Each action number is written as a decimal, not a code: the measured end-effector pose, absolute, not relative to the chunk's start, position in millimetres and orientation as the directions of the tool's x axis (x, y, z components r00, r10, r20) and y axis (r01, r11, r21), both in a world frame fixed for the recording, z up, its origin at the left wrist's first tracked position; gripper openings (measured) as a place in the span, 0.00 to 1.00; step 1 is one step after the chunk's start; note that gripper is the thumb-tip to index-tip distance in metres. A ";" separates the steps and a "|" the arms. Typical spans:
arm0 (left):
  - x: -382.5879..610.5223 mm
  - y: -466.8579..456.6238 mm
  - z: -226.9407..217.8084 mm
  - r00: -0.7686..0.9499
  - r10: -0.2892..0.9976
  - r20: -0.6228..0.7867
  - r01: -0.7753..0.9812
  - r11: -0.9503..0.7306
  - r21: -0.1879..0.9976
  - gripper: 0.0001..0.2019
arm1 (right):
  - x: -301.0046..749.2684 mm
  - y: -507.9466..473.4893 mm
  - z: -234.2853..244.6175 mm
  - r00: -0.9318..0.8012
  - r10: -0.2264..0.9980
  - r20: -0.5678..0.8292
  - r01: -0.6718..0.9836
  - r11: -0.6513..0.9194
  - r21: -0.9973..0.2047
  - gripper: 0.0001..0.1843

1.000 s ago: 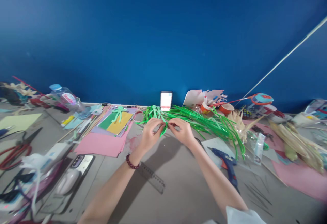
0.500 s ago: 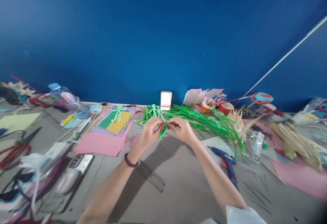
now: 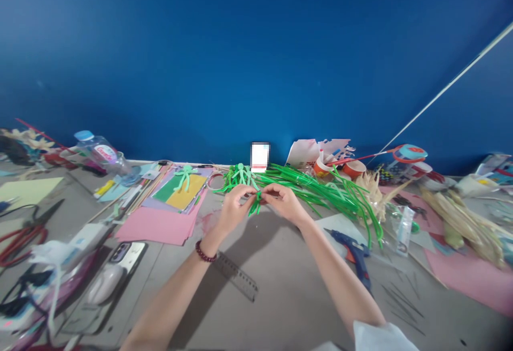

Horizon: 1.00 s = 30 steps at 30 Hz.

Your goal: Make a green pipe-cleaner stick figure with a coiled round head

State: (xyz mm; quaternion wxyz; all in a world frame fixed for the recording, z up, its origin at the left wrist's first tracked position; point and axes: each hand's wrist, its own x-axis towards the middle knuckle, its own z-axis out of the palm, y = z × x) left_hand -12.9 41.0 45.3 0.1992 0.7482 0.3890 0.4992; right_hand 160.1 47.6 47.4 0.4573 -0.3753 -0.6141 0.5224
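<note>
Between my two hands, above the middle of the table, is a small piece of bent green pipe cleaner (image 3: 255, 210), its loops hanging below my fingers. The fingertips of my left hand (image 3: 237, 203) pinch it from the left. From the other side, my right hand (image 3: 284, 202) pinches it too, fingertips close to the left ones. Just behind my hands lies a long bundle of green pipe cleaners (image 3: 316, 186). A pale green bent figure (image 3: 241, 173) rests at its left end, and a similar pale green figure (image 3: 185, 176) lies on coloured sheets.
A clear ruler (image 3: 237, 276) lies below my left wrist. Right of my right forearm is a blue glue gun (image 3: 352, 252). Pink paper (image 3: 160, 225), a phone (image 3: 128, 255), red-handled scissors (image 3: 26, 236) and a plastic bottle (image 3: 102, 150) are on the left. A blue wall (image 3: 256, 62) stands behind.
The green pipe cleaner piece has turned slightly between my fingertips, and its hanging loops now look more spread. Both hands stay nearly in place, still pinching.
</note>
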 end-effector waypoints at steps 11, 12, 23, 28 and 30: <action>-8.3 35.5 47.3 0.112 0.841 0.529 0.293 -0.536 0.792 0.05 | 157.1 45.5 50.5 -0.232 0.971 0.061 -0.103 0.038 -0.994 0.13; -7.9 34.6 48.2 0.135 0.840 0.525 0.294 -0.540 0.788 0.04 | 156.4 44.4 52.2 -0.235 0.971 0.034 -0.125 0.005 -0.992 0.14; -2.5 34.9 47.3 0.054 0.934 0.353 0.184 -0.357 0.916 0.09 | 154.6 43.2 56.3 -0.200 0.980 0.019 -0.257 -0.034 -0.966 0.14; -3.0 36.1 46.3 0.047 0.951 0.305 0.091 -0.308 0.947 0.09 | 151.8 42.6 53.1 -0.175 0.983 0.049 -0.238 0.006 -0.971 0.13; -3.6 36.4 47.1 0.041 0.934 0.354 0.132 -0.356 0.925 0.07 | 150.7 42.2 51.7 -0.177 0.983 0.056 -0.235 0.013 -0.972 0.13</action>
